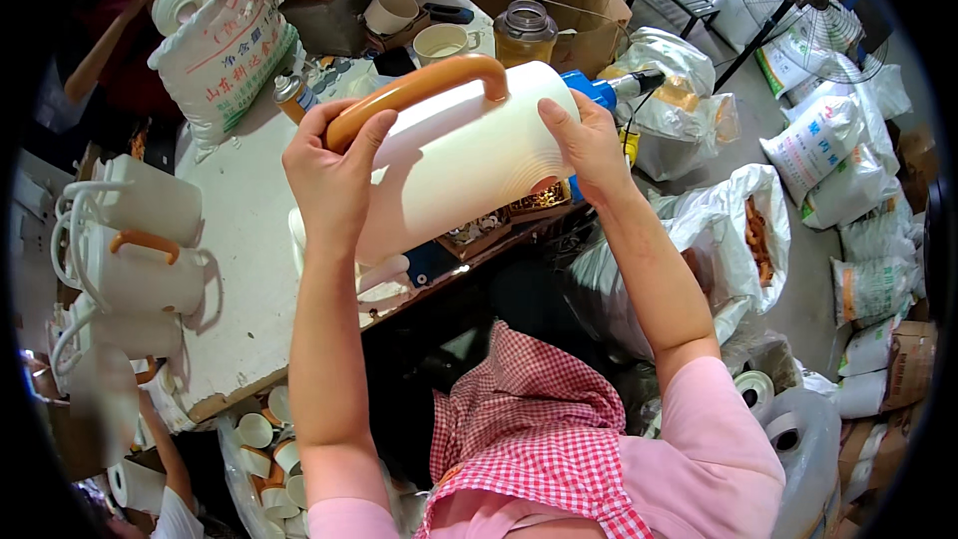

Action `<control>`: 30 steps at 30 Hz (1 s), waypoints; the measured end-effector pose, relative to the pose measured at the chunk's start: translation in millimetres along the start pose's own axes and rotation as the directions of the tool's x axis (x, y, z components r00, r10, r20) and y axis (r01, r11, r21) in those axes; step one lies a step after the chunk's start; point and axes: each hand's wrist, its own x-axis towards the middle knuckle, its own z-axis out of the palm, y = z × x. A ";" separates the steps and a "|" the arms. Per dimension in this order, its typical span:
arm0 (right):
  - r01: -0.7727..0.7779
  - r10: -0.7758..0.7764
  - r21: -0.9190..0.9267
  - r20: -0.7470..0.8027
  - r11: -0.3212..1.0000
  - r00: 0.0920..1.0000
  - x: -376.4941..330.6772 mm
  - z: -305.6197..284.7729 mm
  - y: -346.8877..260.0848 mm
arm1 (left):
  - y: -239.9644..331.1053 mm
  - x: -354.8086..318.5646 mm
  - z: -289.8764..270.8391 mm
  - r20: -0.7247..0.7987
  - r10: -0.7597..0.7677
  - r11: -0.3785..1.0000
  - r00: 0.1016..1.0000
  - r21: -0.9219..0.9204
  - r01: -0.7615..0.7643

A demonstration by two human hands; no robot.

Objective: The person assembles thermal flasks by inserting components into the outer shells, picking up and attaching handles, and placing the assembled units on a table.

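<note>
A large white jug body (449, 165), round and smooth with ringed ridges near its right end, is held lengthwise above the table's front edge. Its brown curved handle (429, 80) faces up. My left hand (334, 165) is closed around the handle's left end, thumb on top. At the other end, my right hand (592, 145) grips the jug's rim side with the thumb in front; its fingers are partly hidden behind. Just behind that end shows a blue power tool (591, 90) with a dark tip.
Several white jugs (135, 269) stand left on the white table (244, 289). Behind are a spray can (293, 97), a printed sack (225, 60) and a lidded jar (525, 35). White bags (689, 240) crowd the right floor. Other people's arms (105, 55) show at far left.
</note>
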 end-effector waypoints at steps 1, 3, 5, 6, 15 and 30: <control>0.005 -0.005 0.018 0.001 1.000 1.000 2.4 0.3 2.2 | -0.4 1.2 2.7 -0.083 0.027 0.998 0.996 0.058 -0.022; 0.057 -0.056 0.008 -0.033 0.998 0.998 6.0 11.3 10.0 | -4.8 3.9 0.4 -0.179 0.074 0.989 0.981 0.139 -0.049; 0.090 -0.095 -0.093 -0.052 0.992 0.994 7.8 17.2 18.8 | -6.3 6.8 -11.6 -0.213 0.098 0.983 0.972 0.176 -0.060; 0.069 -0.140 -0.319 -0.204 0.945 0.969 7.8 -6.3 32.3 | -2.4 7.1 -5.8 -0.181 0.005 0.980 0.983 0.198 0.031; 0.436 -0.337 -0.801 0.311 0.410 0.889 -57.4 -37.5 43.6 | 33.8 9.7 -112.5 -0.011 -0.139 0.953 0.990 0.272 0.137; 0.220 0.114 -0.965 0.205 -0.142 0.972 -7.9 -22.4 58.7 | 14.8 -199.7 -251.6 -0.388 -0.433 0.887 0.814 -0.022 0.461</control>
